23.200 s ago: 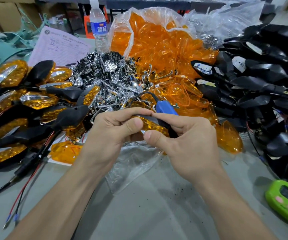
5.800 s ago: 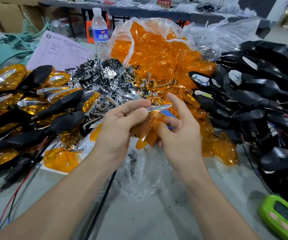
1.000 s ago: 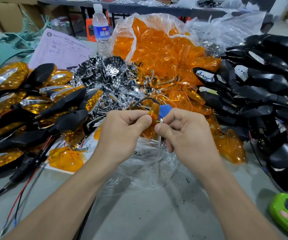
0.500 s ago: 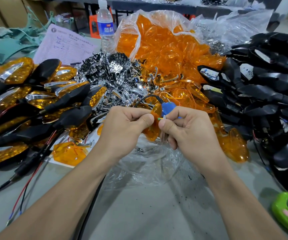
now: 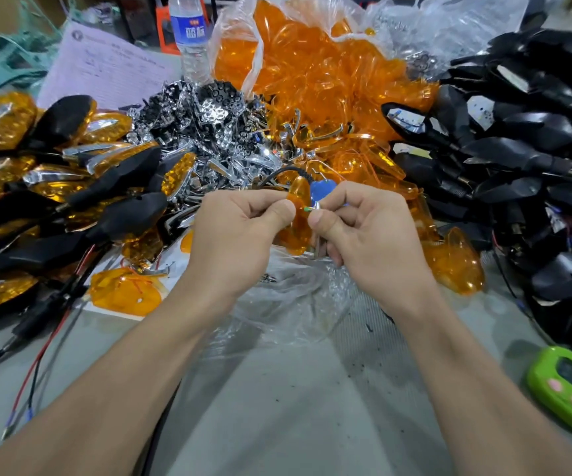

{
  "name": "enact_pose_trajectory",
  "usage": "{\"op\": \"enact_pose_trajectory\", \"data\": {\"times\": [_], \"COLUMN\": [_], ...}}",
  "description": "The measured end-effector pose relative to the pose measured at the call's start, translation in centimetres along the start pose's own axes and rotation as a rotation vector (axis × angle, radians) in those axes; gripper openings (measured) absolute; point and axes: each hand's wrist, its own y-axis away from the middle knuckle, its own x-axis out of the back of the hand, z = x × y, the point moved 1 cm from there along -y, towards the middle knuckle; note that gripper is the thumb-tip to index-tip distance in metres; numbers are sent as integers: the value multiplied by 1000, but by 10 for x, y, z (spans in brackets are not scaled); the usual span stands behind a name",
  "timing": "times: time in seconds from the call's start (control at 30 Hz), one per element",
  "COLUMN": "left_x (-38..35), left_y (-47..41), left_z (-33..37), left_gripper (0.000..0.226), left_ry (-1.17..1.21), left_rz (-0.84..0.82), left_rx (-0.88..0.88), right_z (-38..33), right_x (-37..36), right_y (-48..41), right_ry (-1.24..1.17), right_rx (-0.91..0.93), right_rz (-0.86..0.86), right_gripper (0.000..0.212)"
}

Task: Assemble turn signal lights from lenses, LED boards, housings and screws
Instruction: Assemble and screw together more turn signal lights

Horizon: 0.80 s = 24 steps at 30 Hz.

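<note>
While both hands meet above the middle of the grey table (image 5: 294,407), piles of parts close them in on three sides. Finished turn signal lights (image 5: 54,187) are heaped on the left, chrome reflectors (image 5: 215,132) and a bag of orange lenses (image 5: 312,73) lie at the far side, and black housings (image 5: 518,149) are stacked on the right. Open room remains only on the near side, on the bare table between the forearms. A green device (image 5: 569,389) lies at its right edge, and a crumpled clear plastic bag (image 5: 288,297) is under the hands.

The left hand (image 5: 239,231) pinches an amber lens (image 5: 300,218) between the thumb and the curled fingers. The lens is held in the air, just in front of the reflector pile. Its long axis stands nearly upright, with the narrow tip pointing up and away from the person. The right hand (image 5: 370,235), fingers curled, pinches a thin chrome strip (image 5: 317,205) that touches the right edge of the lens and runs along it. A small green bit (image 5: 306,209) shows between the two thumbs; I cannot tell what it is. A blue tool handle (image 5: 320,192) lies just behind the lens.
</note>
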Motion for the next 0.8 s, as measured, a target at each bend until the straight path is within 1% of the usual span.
{"op": "enact_pose_trajectory", "data": {"times": [0.1,0.2,0.27,0.3,0.4,0.47,0.53,0.6,0.67,0.73,0.77,0.8], "left_x": [1,1,2,2,2,0,-1,-3,-5,-8,-10,-11], "left_y": [1,2,2,3,4,4,4,4,3,3,3,4], "left_z": [-1,0,1,1,2,2,3,1,-1,-3,-4,-3], "left_gripper": [23,20,19,19,21,19,14,19,16,19,16,9], "left_ry": [-6,-55,-43,-29,84,171,243,290,318,311,279,253], "left_rz": [-28,-29,-21,-21,-66,-116,-135,-118,-99,-114,-123,-124], "left_rx": [-36,-69,-72,-74,-31,10,46,99,154,182,181,189], "right_z": [0,1,2,2,-1,-2,-4,-5,-8,-10,-11,-11], "right_x": [0,-2,-3,-2,6,11,11,9,7,3,0,-4], "right_y": [1,2,3,3,2,2,3,5,7,9,11,12], "right_ry": [62,113,137,116,-55,-72,-32,10,84,205,267,330], "right_rx": [-8,15,8,-18,-137,-159,-145,-142,-156,-156,-146,-129], "right_rz": [10,40,52,41,-13,-8,16,74,139,165,166,167], "right_gripper": [24,23,22,22,24,27,29,28,32,38,40,40]}}
